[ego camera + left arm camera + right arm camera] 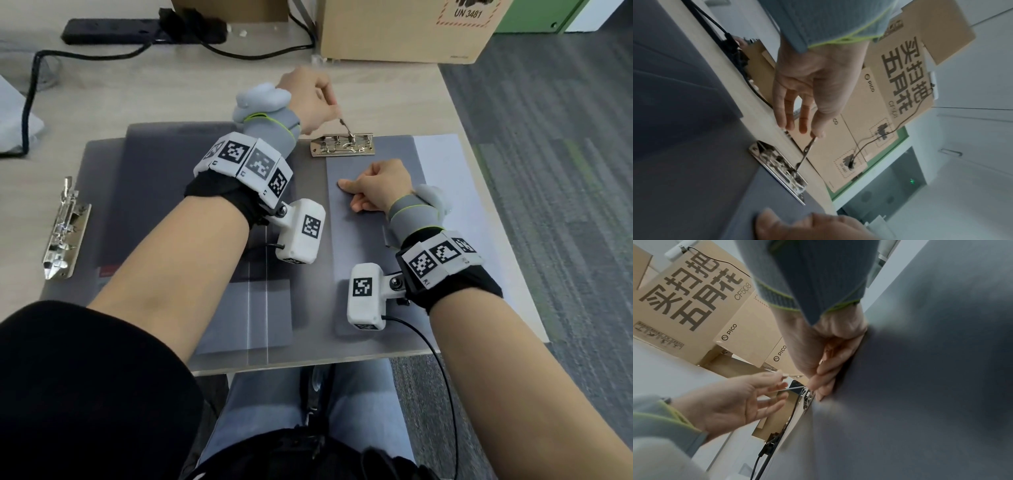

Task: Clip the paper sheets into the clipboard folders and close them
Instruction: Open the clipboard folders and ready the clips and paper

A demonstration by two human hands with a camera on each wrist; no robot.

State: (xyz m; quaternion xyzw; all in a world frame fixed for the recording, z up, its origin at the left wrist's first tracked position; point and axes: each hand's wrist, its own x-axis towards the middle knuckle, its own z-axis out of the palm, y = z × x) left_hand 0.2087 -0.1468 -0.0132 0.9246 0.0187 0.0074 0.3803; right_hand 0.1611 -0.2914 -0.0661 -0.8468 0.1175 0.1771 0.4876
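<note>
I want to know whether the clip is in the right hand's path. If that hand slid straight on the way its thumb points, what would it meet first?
Probably nothing but paper: the right hand points left across the sheet, passing below the metal clip.

1. Clipboard folder (305, 274): translucent grey.
2. Clip (342, 145): shiny silver metal.
3. Paper sheet (448, 164): white.
4. Bench (113, 99): pale wood grain.
5. Cardboard box (394, 31): tan, black print.
6. Wrist markers (246, 157): black-white squares.
</note>
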